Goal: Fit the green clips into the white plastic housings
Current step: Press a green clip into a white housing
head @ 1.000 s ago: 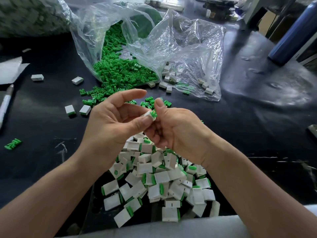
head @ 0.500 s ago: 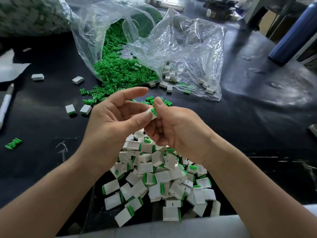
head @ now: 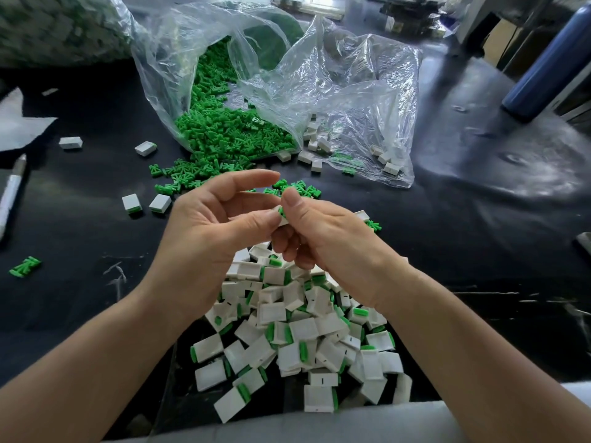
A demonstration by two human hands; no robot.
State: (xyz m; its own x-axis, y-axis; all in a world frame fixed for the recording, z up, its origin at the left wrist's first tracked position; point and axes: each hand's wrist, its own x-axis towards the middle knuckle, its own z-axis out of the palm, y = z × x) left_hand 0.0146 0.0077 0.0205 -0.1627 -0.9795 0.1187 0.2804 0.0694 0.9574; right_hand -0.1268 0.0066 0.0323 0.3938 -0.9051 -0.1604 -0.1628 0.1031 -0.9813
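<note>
Two hands: left hand (head: 204, 238) and right hand (head: 329, 241) meet at centre frame, above the near pile.
Left grip: thumb and middle fingers pinch a white housing (head: 284, 221); index finger stretched out above it, touching nothing.
Right grip: thumb tip bears down on a green clip (head: 281, 212) at the housing's end, other fingers curled under. How deep the clip sits, cannot tell.
Near edge: grey rim (head: 287, 423) along the bottom of the frame; both forearms cross it.
Open room: bare black tabletop (head: 479, 219) right of the hands and across the left middle.
Below hands: heap of clipped housings (head: 303, 330), lower centre, reaching to the grey rim.
Beyond hands: clear bag of clips (head: 224, 129) lying open, green clips spilled from its mouth almost to the fingertips.
Beside it: second clear bag (head: 351, 123), upper centre-right, with a few white housings inside.
Left strays: pair of housings (head: 145, 203) just left of the left hand; lone clip (head: 25, 266) near the left edge; pen (head: 11, 193) and paper sheet (head: 19, 126) at the left edge.
Upper right: blue bottle (head: 550, 59), well apart from the hands.
</note>
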